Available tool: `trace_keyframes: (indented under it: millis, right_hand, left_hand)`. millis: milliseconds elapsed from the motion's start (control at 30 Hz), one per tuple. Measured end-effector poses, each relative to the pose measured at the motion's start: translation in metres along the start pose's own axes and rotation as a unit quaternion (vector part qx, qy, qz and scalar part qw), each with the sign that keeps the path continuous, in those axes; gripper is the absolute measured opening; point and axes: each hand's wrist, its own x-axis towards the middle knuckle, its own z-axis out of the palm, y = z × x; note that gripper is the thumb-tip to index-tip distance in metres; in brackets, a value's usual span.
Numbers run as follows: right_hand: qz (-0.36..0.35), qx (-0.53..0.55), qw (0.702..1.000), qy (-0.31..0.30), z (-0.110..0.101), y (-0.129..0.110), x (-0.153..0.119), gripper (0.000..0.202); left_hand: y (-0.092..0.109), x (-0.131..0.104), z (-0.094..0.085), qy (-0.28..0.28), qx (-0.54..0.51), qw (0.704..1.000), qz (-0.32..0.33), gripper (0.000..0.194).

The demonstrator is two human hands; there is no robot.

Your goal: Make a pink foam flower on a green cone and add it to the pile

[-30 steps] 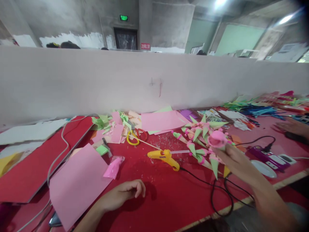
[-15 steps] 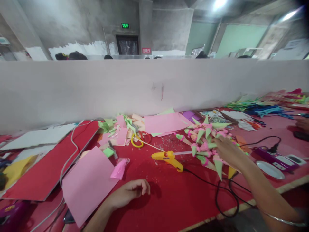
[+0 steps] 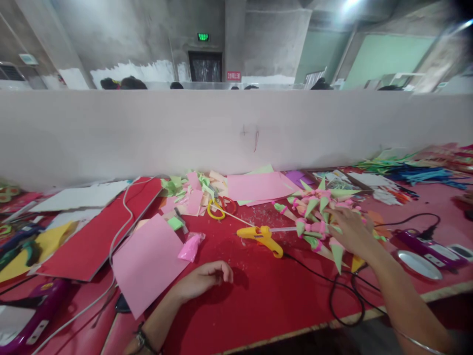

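Observation:
My left hand [image 3: 205,280] rests on the red tabletop, its fingers loosely curled and apart, with nothing visible in it. My right hand [image 3: 350,228] reaches over a heap of small green and pink cone-shaped craft pieces [image 3: 309,226] and touches it. Its fingertips are partly hidden among the pieces, so I cannot tell whether it grips one. A yellow glue gun [image 3: 261,236] lies between my hands with a clear glue stick in its back end, close to the heap. Left of the gun is a small bag of bright pink material [image 3: 191,247].
A pink sheet [image 3: 151,264] lies by my left arm, near a red board [image 3: 99,229]. Scissors [image 3: 216,209], green and pink scraps [image 3: 192,192] and more sheets [image 3: 260,187] lie at the back. Right are a purple power strip [image 3: 428,246], a white oval dish [image 3: 419,265] and a looped black cord [image 3: 347,305].
The camera view has turned slightly left, so the scene sits a little further right. My right hand stays at the heap, and my left hand remains resting on the table.

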Motion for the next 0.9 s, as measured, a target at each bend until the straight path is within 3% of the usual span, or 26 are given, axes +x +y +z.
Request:
trace_keyframes:
  millis: [133,233,300,433,500,700,900]
  right_hand:
    - [0.009,0.029,0.997,0.068,-0.014,-0.021,-0.012,0.023]
    - [0.053,0.165,0.984,-0.032,-0.006,-0.042,-0.025,0.028]
    - [0.035,0.207,0.973,-0.096,0.008,-0.059,-0.032,0.038]
    - [-0.034,0.265,0.952,-0.147,0.035,-0.095,-0.035,0.042]
    - [-0.031,0.297,0.938,-0.175,0.041,-0.107,-0.031,0.04]
    - [-0.045,0.301,0.92,-0.248,0.04,-0.114,-0.023,0.04]
    - [-0.037,0.197,0.961,-0.188,0.039,-0.112,-0.023,0.031]
  left_hand:
    - [0.006,-0.001,0.003,0.0,-0.014,1.0,-0.001,0.006]
    - [0.011,-0.002,0.006,0.01,-0.016,1.0,-0.01,0.006]
    - [0.011,-0.002,0.007,0.013,-0.028,0.999,-0.018,0.011]
    - [0.01,-0.002,0.007,0.009,-0.037,0.999,-0.026,0.016]
    - [0.012,-0.003,0.008,0.008,-0.034,0.999,-0.032,0.018]
    - [0.016,-0.005,0.01,-0.006,-0.022,0.999,-0.034,0.023]
    - [0.014,-0.006,0.009,-0.018,-0.004,0.999,-0.03,0.021]
